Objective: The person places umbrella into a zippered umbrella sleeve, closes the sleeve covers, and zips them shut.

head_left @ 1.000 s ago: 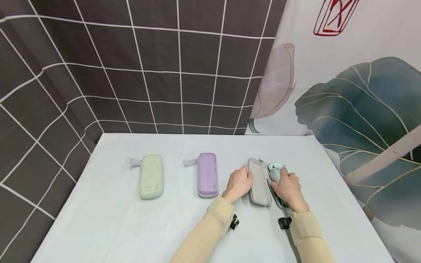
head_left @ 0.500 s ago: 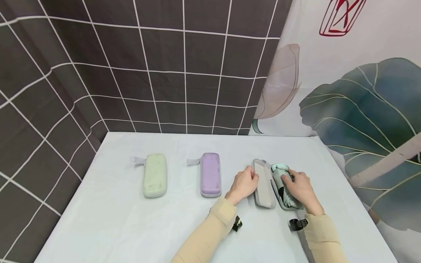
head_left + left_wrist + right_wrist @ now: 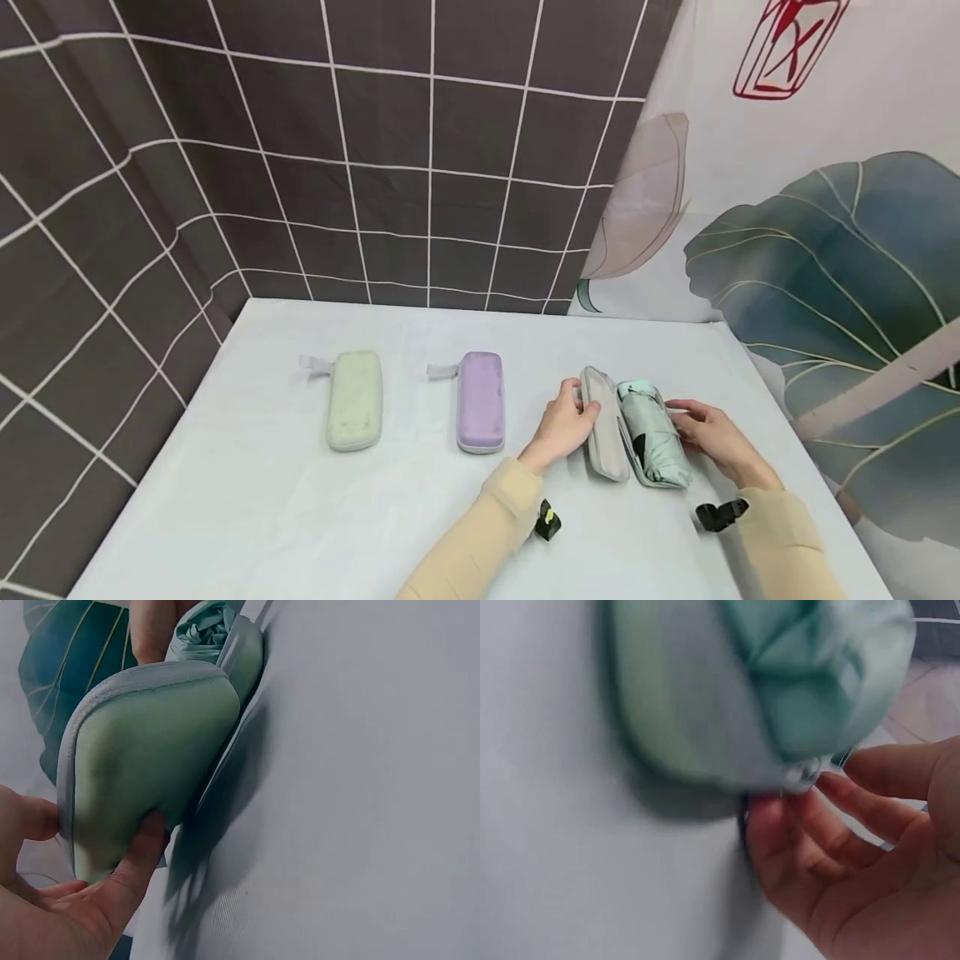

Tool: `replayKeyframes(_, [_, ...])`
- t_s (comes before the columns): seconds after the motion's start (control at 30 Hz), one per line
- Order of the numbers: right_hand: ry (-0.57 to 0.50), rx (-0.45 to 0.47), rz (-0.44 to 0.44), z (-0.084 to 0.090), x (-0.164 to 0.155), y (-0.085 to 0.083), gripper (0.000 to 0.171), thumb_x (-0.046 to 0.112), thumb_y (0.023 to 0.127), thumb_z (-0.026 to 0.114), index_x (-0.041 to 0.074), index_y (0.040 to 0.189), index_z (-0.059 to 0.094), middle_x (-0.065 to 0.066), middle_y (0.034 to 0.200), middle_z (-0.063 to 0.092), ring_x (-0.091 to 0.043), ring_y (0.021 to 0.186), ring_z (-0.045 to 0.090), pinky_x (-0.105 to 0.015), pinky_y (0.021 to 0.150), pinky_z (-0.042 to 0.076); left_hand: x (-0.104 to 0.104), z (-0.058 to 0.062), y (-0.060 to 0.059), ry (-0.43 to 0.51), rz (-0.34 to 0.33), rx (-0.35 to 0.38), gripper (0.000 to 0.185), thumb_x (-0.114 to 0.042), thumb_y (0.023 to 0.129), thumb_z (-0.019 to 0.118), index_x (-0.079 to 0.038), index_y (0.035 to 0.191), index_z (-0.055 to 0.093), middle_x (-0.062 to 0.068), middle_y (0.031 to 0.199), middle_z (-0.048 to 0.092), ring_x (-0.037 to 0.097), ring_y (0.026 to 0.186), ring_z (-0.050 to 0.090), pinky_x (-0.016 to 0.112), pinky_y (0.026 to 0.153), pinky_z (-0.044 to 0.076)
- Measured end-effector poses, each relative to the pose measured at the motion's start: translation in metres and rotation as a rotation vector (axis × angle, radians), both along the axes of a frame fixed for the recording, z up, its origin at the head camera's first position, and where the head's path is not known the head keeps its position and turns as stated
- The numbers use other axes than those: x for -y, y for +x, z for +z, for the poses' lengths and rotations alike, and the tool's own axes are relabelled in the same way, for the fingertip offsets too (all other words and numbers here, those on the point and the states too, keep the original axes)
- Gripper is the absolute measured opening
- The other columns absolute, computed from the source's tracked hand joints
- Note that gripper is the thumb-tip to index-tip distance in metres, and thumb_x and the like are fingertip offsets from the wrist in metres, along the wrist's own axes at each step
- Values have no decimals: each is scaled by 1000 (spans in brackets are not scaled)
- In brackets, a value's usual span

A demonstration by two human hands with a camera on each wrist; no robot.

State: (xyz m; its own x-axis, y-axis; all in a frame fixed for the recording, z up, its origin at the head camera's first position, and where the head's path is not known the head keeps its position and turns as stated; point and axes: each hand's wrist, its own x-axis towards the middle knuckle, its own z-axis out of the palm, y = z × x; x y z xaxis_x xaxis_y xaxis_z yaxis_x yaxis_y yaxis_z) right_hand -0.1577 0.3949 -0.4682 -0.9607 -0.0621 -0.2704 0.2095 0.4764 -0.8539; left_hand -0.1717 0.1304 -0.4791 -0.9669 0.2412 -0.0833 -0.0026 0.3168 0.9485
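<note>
A zip case lies open on the table, its pale green shell lined in grey. Its lid (image 3: pixel 606 433) is raised on the left, and a folded mint-green umbrella (image 3: pixel 654 437) fills the other half. My left hand (image 3: pixel 564 425) pinches the lid's left edge; in the left wrist view the thumb lies on the green outer face (image 3: pixel 154 742) and fingers are behind the rim. At the right side of the case is my right hand (image 3: pixel 716 437), fingers loosely bent. In the blurred right wrist view the fingertips (image 3: pixel 769 821) are at the rim, below the umbrella's end.
A purple case (image 3: pixel 481 402) and a light green case (image 3: pixel 356 400) lie closed farther left, each with a grey strap. The white table (image 3: pixel 300 517) meets a dark gridded curtain (image 3: pixel 390 200) at the back and a leaf-patterned cloth (image 3: pixel 832 258) at the right.
My right hand has moved off the umbrella to the case's right side, uncovering it. My left hand keeps to the lid's edge, and the lid tilts up more. The head view has shifted slightly.
</note>
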Motion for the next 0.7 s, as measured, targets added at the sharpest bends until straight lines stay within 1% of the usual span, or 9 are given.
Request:
replayKeyframes(0.07, [-29,1,10,-3,-2,0,47,10,103,47,-15,140,34,-13,109,65,-9,86,62,-30,73,53,-1,1,1,14,1,0,47,-30,100,55,-13,141,41,5,108,68,13,93,64,31,79,50])
replayKeyframes(0.13, [-35,-6,13,-5,-3,0,46,8,102,48,-17,138,36,-11,106,66,-8,86,62,-30,73,53,-3,3,2,28,-3,0,47,-30,100,54,-12,141,40,5,110,68,12,93,64,31,80,50])
replayKeyframes(0.23, [-11,-25,19,-8,-5,1,45,6,100,50,-20,135,37,-6,101,66,-6,83,61,-28,70,52,-4,4,4,42,-6,3,48,-29,100,54,-13,142,39,5,111,68,12,92,64,31,80,50])
replayKeyframes(0.37, [-1,-35,-17,-11,-9,1,44,6,99,53,-20,132,41,0,96,67,-5,78,59,-27,67,51,-6,5,5,46,-6,7,47,-29,100,55,-13,142,40,6,110,67,13,91,64,31,79,51])
replayKeyframes(0.57, [-33,-28,-43,-15,-10,1,45,5,98,54,-20,133,40,4,93,67,-5,77,60,-26,67,51,-6,6,4,45,-2,19,47,-30,100,54,-14,142,39,5,110,67,12,91,64,31,79,50])
replayKeyframes(0.7, [-35,-30,-45,-18,-9,1,44,5,98,53,-20,133,41,5,92,67,-5,77,59,-25,67,51,-6,7,5,45,-6,27,48,-31,100,54,-15,143,39,7,116,66,14,97,64,32,83,50])
